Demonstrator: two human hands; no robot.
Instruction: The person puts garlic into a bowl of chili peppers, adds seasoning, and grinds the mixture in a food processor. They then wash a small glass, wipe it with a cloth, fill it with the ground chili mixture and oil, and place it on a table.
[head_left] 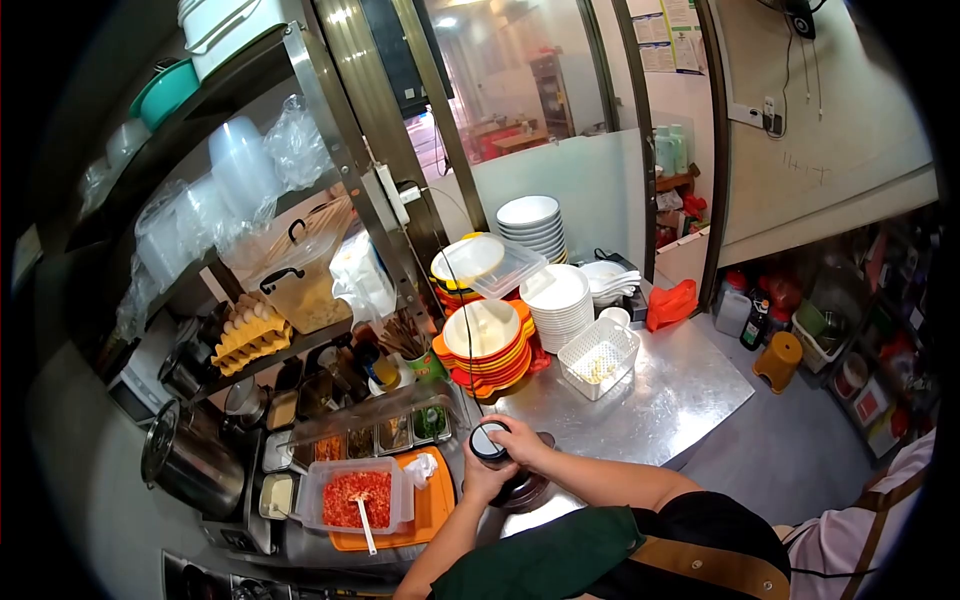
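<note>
Both my hands are wrapped around a black cylindrical motor unit with a pale round top, which looks like the head of an electric food chopper. My left hand grips it from the near side, and my right hand closes on its right. A black cord runs up from it toward a power strip. Partly hidden beneath my hands and forearm is a dark, shiny bowl. To the left, a clear tub of chopped red food with a white spoon rests on an orange tray.
Stacked orange-rimmed bowls, white bowls and a white basket stand on the steel table. A stock pot and condiment trays are at left. Another person's pink sleeve shows at lower right.
</note>
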